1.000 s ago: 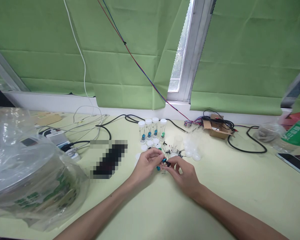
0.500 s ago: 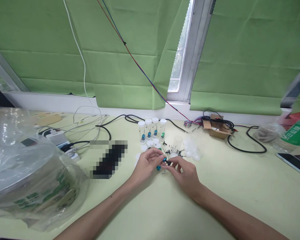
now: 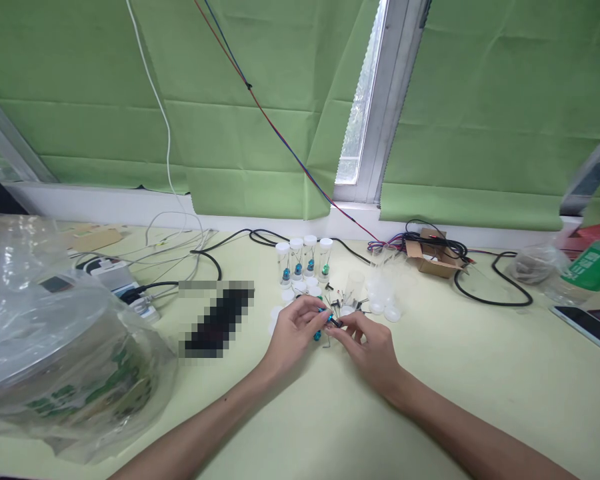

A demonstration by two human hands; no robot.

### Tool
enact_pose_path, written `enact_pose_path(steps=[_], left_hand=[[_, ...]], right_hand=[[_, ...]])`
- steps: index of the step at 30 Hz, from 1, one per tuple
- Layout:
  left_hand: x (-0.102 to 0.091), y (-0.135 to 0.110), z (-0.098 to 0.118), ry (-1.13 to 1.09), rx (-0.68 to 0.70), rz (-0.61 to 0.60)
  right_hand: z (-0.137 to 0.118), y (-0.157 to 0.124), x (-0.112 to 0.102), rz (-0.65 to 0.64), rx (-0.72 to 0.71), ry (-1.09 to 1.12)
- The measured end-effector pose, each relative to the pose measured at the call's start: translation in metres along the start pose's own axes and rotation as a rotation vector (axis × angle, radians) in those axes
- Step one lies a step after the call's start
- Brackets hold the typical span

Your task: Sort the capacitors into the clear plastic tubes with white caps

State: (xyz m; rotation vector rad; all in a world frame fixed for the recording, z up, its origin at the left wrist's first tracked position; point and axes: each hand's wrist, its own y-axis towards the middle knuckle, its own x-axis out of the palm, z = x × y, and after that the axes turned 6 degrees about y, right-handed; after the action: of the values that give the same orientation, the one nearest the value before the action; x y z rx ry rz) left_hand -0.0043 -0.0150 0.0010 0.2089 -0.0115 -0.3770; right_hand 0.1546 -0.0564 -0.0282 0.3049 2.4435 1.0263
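Little has changed over the last second: both hands have stayed in place above the table (image 3: 430, 407), while the small blue part (image 3: 331, 318) and black part (image 3: 337, 323) between them have shifted and tilted slightly. The left hand (image 3: 296, 333) is mostly closed, its thumb and forefinger pinched on the blue part, the other fingers curled. The right hand (image 3: 373, 343) is also nearly closed, with thumb and fingertips on the outer end of the black part. The two parts meet or nearly meet in line between the fingertips; whether they are joined cannot be told, as the fingers cover much of both. So slight a shift suggests fine fitting or turning, with the pieces not yet ready to be let go. Just below the fingertips lie a second blue piece (image 3: 317, 336) and a bent metal rod (image 3: 327, 346). Beyond the hands stand four capped vials (image 3: 297, 259), three with blue pieces inside and one with a green piece. White lids (image 3: 311, 283) lie in front of the vials, and loose black pieces (image 3: 329, 287) are scattered to their right, near a clear cup (image 3: 356, 283).
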Motion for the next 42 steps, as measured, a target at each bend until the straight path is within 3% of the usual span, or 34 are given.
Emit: enact_pose_path(steps=[14, 25, 42], left_hand=[[0.0022, -0.0027, 0.0040, 0.118, 0.072, 0.051], [0.0015, -0.0032, 0.0059, 0.177, 0.044, 0.004], [-0.0016, -0.0040, -0.0017, 0.371, 0.191, -0.055]], right_hand=[[-0.0026, 0.0003, 0.0002, -0.087, 0.191, 0.151], [-0.0028, 0.0019, 0.0016, -0.127, 0.400, 0.352], [0.0010, 0.0017, 0.0082, -0.188, 0.675, 0.623]])
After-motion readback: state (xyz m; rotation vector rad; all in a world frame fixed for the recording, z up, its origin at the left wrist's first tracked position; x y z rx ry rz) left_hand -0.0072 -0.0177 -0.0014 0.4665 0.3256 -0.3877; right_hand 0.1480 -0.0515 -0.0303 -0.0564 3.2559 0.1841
